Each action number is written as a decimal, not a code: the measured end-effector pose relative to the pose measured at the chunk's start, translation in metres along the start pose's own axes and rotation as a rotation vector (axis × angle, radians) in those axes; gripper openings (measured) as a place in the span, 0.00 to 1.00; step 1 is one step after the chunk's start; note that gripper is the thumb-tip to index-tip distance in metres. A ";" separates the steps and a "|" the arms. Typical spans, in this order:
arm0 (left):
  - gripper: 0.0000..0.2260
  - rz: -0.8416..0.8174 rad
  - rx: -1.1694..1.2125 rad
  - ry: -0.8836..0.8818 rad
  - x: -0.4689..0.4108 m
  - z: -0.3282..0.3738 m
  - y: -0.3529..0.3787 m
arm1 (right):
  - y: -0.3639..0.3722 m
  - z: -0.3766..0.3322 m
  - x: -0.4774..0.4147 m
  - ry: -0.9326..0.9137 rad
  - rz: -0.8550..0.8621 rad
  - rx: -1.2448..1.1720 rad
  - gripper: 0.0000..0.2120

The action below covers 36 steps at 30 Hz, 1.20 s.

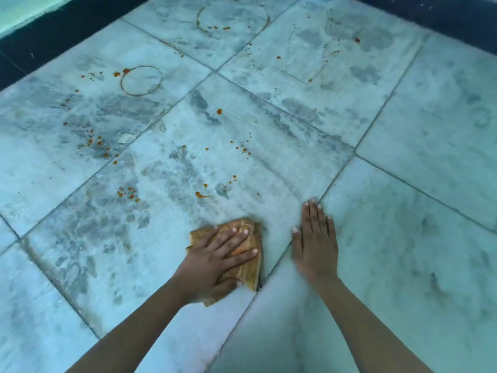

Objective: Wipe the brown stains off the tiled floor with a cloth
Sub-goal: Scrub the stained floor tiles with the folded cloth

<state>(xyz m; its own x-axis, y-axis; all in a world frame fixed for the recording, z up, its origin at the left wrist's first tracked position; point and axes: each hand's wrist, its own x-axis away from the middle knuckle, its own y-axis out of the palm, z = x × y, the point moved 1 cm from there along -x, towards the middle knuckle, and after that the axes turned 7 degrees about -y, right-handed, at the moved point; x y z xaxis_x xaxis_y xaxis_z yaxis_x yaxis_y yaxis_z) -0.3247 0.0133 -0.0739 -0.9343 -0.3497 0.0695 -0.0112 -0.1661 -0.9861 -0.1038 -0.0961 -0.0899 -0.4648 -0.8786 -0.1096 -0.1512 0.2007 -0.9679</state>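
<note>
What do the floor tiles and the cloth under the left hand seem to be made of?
Floor tiles: probably marble or similar stone, smooth, pale with grey veining.
Cloth: soft fabric, yellowish-brown, matte, folded with creases; the fibre cannot be told.

Floor [403, 238]: large square pale tiles, marble-like, with grey mottling and cloudy veining throughout. Surface dull, with smeared darker patches across the central tiles. Joints [285, 112] thin and dark, running diagonally across the view and meeting in crosses. One small chipped patch [126, 138] noted at a tile edge, left of centre. A dark band [53, 30] borders the tiling at upper left; a matching dark border [457, 14] runs along upper right. Beyond the left band lies a pale strip [24, 12]. Light is even and cool, with a greenish-blue cast.
</note>
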 end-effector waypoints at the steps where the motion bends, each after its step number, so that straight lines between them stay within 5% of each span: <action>1: 0.26 -0.006 0.014 0.020 0.005 -0.009 -0.001 | -0.001 0.004 -0.001 -0.009 -0.003 0.009 0.28; 9: 0.29 -0.007 0.001 -0.229 -0.129 -0.033 -0.019 | 0.001 0.005 -0.001 -0.005 -0.013 0.020 0.29; 15: 0.24 0.048 0.039 0.019 -0.059 -0.013 -0.004 | -0.001 0.005 -0.002 -0.003 -0.009 0.013 0.29; 23: 0.31 -0.017 0.083 -0.394 -0.138 -0.045 -0.027 | 0.000 0.005 -0.001 -0.006 -0.015 0.018 0.28; 28: 0.28 0.023 0.033 -0.108 -0.069 -0.015 -0.007 | -0.001 0.004 -0.002 -0.012 -0.007 0.021 0.29; 36: 0.33 -0.060 0.081 -0.525 -0.101 -0.067 -0.029 | 0.001 -0.002 -0.005 -0.002 -0.033 -0.001 0.29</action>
<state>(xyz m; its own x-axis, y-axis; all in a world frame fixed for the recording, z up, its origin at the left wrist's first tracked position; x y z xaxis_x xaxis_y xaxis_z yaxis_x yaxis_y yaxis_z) -0.2534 0.1153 -0.0623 -0.6284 -0.7482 0.2127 -0.0123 -0.2638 -0.9645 -0.1040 -0.0908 -0.0902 -0.4581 -0.8855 -0.0780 -0.1675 0.1722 -0.9707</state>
